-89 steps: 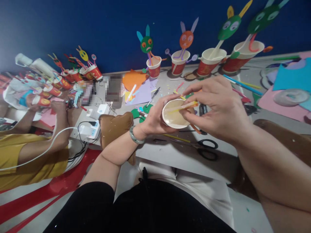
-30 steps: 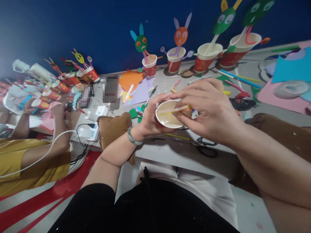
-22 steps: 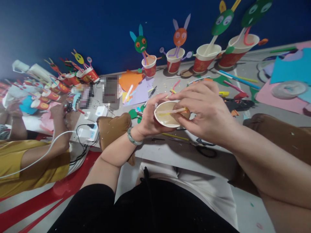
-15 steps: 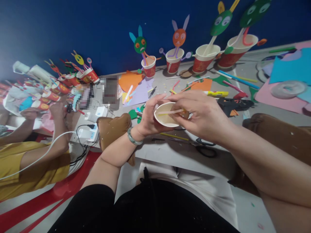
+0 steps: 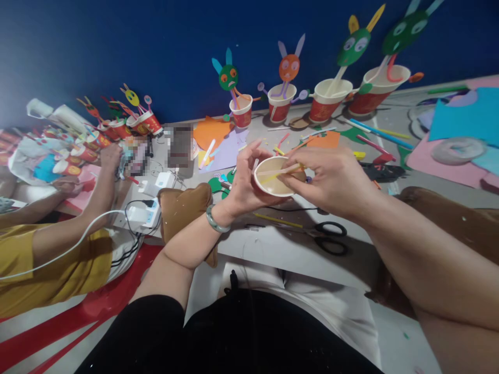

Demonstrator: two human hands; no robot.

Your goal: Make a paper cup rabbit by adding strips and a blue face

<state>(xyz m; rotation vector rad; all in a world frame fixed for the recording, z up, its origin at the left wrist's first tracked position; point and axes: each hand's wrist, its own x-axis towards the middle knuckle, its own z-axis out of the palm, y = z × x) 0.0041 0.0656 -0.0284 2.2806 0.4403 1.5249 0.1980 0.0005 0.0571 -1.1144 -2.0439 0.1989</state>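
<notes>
My left hand (image 5: 244, 184) is wrapped around a paper cup (image 5: 268, 191), tilted so that its pale open mouth faces me. With fingertips pinched at the cup's right side, my right hand (image 5: 331, 176) grips a pale drinking straw (image 5: 286, 171) that crosses the mouth. A yellow strip (image 5: 268, 179) shows inside the cup, and its far end is hidden. Below the cup, black-handled scissors (image 5: 331, 228) and a yellow straw (image 5: 278, 220) lie on the table (image 5: 280, 254).
Along the blue wall stand several red-and-white cups (image 5: 281, 106) with paper-faced figures. Coloured paper (image 5: 463, 117) and a tape roll (image 5: 458, 150) lie at right. A power strip (image 5: 146, 213) and brown cushion (image 5: 183, 208) are at left, beside another person's arm (image 5: 97, 192).
The cup has shifted slightly right in view, and its mouth shows more. My right fingers have drawn back toward the rim with the straw. The scissors show more fully.
</notes>
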